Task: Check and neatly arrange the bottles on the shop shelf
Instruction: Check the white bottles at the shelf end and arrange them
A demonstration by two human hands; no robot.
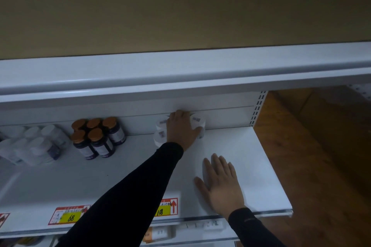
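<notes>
White shelving fills the view, and the shelf (251,166) in use runs from its front lip at six o'clock back to a pale rear panel under an overhanging shelf edge (180,74). Nearest, at the front lip, sit two price tags (69,215), one reading 68 and another partly hidden by a black sleeve (130,192). Just past the lip, at about five o'clock, the right hand (219,184) lies flat on bare shelf with fingers straight and spread, gripping nothing. Further back, at the centre, the left hand (181,129) reaches among a small cluster of white bottles (160,134) against the rear panel; it covers part of the group, with a bottle showing on each side, but whether the fingers close round one or only press on the tops I cannot tell. Away at nine o'clock stand dark bottles with brown caps (96,136), and beyond them, at the left edge, more white bottles, blurred. The main risk is probably a knock-on topple: the white bottles stand close together, so a sideways nudge from the wrist or sleeve could tip a neighbour. The right end of the shelf is open, with wooden floor (301,146) showing below, so a bottle rolling toward three o'clock could drop off. Dim light and small labels may also make the check unreliable.
</notes>
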